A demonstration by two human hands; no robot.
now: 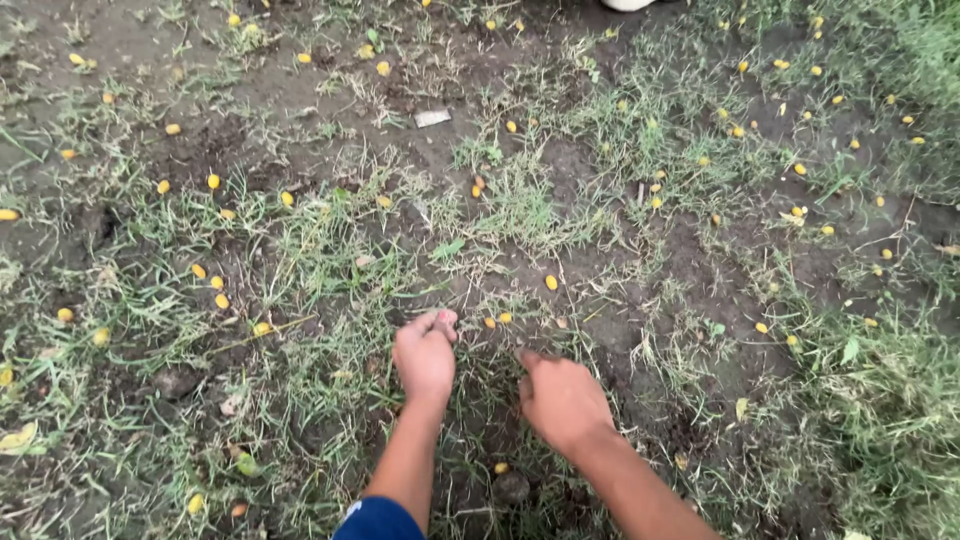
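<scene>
The thin green grass blades (440, 300) are growing in patchy clumps out of dark, bare soil in the middle of the picture. They are lying flat and tangled in some spots and standing up in others. The left hand (425, 352) is sitting low in the middle of the frame, fingers curled tight, pinching into the grass. The right hand (560, 398) is sitting just to its right, palm down, fingers bent and pressing on the grass and soil. Both hands are close together.
</scene>
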